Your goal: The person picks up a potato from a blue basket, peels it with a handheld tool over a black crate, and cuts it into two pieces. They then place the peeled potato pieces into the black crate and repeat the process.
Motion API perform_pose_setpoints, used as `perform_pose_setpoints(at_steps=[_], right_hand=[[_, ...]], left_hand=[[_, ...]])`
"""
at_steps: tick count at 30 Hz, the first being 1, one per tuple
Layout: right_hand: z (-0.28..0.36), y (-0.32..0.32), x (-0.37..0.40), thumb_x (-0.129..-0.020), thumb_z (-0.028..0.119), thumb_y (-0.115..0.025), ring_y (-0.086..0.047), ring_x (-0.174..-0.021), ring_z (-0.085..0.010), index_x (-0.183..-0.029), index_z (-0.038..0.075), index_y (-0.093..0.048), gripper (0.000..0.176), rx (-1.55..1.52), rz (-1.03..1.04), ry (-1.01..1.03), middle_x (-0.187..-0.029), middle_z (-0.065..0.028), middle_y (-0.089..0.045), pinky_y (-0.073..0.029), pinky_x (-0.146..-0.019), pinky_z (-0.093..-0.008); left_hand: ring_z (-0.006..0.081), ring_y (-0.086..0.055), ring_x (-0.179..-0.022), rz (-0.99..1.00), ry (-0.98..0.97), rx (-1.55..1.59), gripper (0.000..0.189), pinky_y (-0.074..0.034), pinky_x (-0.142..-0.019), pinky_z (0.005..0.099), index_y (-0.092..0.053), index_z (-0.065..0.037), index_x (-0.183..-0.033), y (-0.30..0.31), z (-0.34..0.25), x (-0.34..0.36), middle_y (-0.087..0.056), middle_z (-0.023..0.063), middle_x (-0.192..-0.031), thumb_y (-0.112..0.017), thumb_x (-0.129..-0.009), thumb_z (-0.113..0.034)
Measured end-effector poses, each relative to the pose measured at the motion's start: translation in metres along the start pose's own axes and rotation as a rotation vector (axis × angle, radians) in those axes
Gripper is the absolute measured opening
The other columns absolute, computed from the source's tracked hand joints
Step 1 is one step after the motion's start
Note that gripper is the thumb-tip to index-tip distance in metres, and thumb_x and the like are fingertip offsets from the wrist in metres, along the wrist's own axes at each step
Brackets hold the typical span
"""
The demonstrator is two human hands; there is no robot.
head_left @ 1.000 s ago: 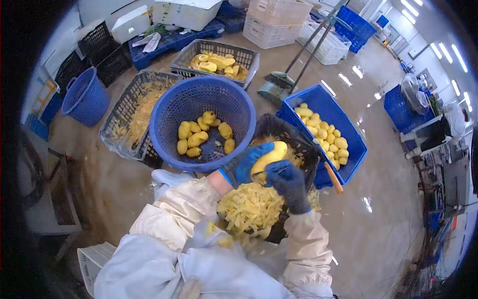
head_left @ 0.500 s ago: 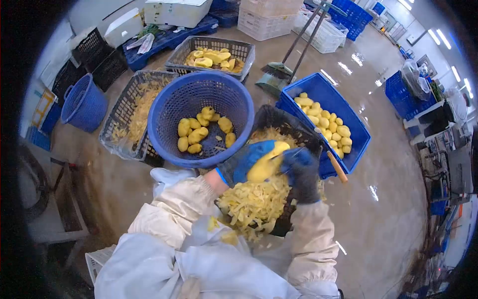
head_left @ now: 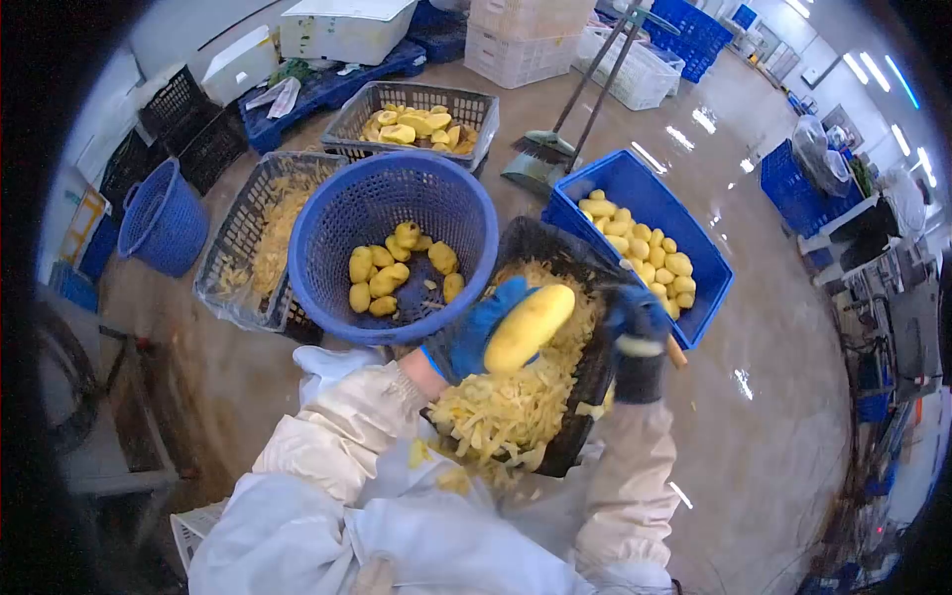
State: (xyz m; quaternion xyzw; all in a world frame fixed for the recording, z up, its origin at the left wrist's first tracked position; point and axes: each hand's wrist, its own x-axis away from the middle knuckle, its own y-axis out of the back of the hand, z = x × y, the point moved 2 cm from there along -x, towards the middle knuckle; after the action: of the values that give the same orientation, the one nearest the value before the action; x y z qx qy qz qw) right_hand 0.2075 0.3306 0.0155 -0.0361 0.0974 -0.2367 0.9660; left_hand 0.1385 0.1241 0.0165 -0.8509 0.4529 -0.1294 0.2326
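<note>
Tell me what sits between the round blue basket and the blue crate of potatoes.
In the head view, the black crate heaped with yellow peelings fills that gap, the left hand holding a potato above it.

Basket left; crate right — (peelings between)

Worker's-eye view: a single head-worn camera is looking forward and steeply down over the person's own sleeves, through a wide, rounded lens that is darkening the corners and bending the floor. It is sitting close above the work, with the left hand, closed round a potato, and the blurred right hand filling the centre. Beyond them it is facing outward across a blue basket and a blue crate towards white crates at the top edge.
</note>
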Motion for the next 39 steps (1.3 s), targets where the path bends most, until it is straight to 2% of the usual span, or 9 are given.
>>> perform_pose_setpoints(at_steps=[3,5,10,14,17,19,23,29,39], right_hand=[[0.019,-0.057,0.051,-0.082,0.01,-0.067,-0.058,-0.061,-0.0116,-0.098,0.004,-0.06,0.018,0.023,0.348,-0.179,-0.077,-0.0061,-0.064,-0.047,-0.056,-0.0241],[0.027,-0.074,0.06,-0.081,0.012,-0.068,-0.054,-0.054,-0.0086,-0.094,0.003,-0.061,0.016,0.151,0.428,-0.11,-0.074,-0.0062,-0.065,-0.041,-0.049,-0.0212],[-0.002,-0.013,0.0,-0.086,0.01,-0.06,-0.046,-0.049,-0.0066,-0.088,0.004,-0.059,0.006,-0.062,-0.145,0.03,-0.067,0.0016,-0.054,-0.036,-0.045,-0.0184],[-0.016,0.005,-0.003,-0.085,0.009,-0.062,-0.048,-0.05,-0.0071,-0.084,0.003,-0.06,0.007,-0.402,-0.037,-0.133,-0.066,0.0009,-0.056,-0.038,-0.044,-0.0185],[0.023,-0.061,0.062,-0.077,0.011,-0.072,-0.055,-0.057,-0.0066,-0.09,0.003,-0.063,0.017,0.233,0.399,-0.151,-0.072,-0.0025,-0.063,-0.044,-0.051,-0.0223],[0.014,-0.059,0.055,-0.08,0.009,-0.068,-0.054,-0.058,-0.0071,-0.091,0.003,-0.063,0.014,0.189,0.365,-0.347,-0.075,-0.0024,-0.063,-0.042,-0.051,-0.0218],[-0.025,0.03,-0.014,-0.085,0.004,-0.059,-0.052,-0.064,-0.0079,-0.083,0.003,-0.058,0.003,0.076,-0.125,0.122,-0.078,-0.0004,-0.057,-0.042,-0.053,-0.0215],[0.018,-0.055,0.056,-0.075,0.005,-0.07,-0.055,-0.061,-0.0105,-0.084,0.002,-0.062,0.013,0.169,0.384,0.01,-0.075,-0.0036,-0.06,-0.044,-0.051,-0.0218],[-0.015,-0.004,0.016,-0.082,0.006,-0.063,-0.053,-0.064,-0.0093,-0.089,0.004,-0.062,0.007,-0.147,-0.047,-0.07,-0.072,0.0001,-0.057,-0.043,-0.055,-0.021]], left_hand=[[0.0153,-0.062,-0.089,-0.105,0.19,0.892,0.038,-0.051,-0.076,0.0329,-0.053,-0.002,-0.119,0.0,-0.001,-0.007,-0.063,0.0103,-0.1,-0.063,-0.087,-0.018],[0.0155,-0.059,-0.099,-0.241,-0.063,0.145,0.041,-0.05,-0.083,0.0338,-0.052,-0.002,-0.12,0.001,0.0,0.001,-0.063,0.0106,-0.104,-0.053,-0.093,-0.032],[0.023,-0.062,-0.078,0.165,0.222,0.652,0.046,-0.05,-0.064,0.0347,-0.05,-0.007,-0.126,0.002,0.032,-0.006,-0.064,0.0137,-0.099,-0.045,-0.094,-0.04],[0.0239,-0.064,-0.079,0.016,0.283,0.671,0.047,-0.051,-0.068,0.0389,-0.049,-0.006,-0.127,-0.02,0.0,0.001,-0.064,0.0147,-0.102,-0.044,-0.094,-0.041],[0.0245,-0.065,-0.081,-0.047,0.27,0.796,0.047,-0.052,-0.069,0.0395,-0.051,-0.005,-0.123,-0.003,0.011,-0.006,-0.064,0.0146,-0.102,-0.046,-0.094,-0.041],[0.0243,-0.065,-0.083,0.172,0.317,0.846,0.046,-0.053,-0.068,0.0379,-0.053,-0.002,-0.117,0.007,0.026,-0.011,-0.064,0.0142,-0.101,-0.048,-0.093,-0.041],[0.0258,-0.065,-0.079,-0.076,0.43,0.531,0.045,-0.054,-0.066,0.0388,-0.055,-0.003,-0.119,-0.013,0.028,0.008,-0.065,0.0143,-0.099,-0.05,-0.092,-0.039],[0.0222,-0.065,-0.083,0.211,0.208,0.861,0.045,-0.054,-0.073,0.034,-0.053,0.0,-0.118,0.007,0.025,-0.014,-0.065,0.0145,-0.099,-0.05,-0.093,-0.038],[0.0265,-0.066,-0.084,-0.013,0.302,0.673,0.044,-0.055,-0.073,0.039,-0.053,-0.003,-0.119,-0.007,0.022,-0.005,-0.065,0.0143,-0.103,-0.052,-0.092,-0.038]])
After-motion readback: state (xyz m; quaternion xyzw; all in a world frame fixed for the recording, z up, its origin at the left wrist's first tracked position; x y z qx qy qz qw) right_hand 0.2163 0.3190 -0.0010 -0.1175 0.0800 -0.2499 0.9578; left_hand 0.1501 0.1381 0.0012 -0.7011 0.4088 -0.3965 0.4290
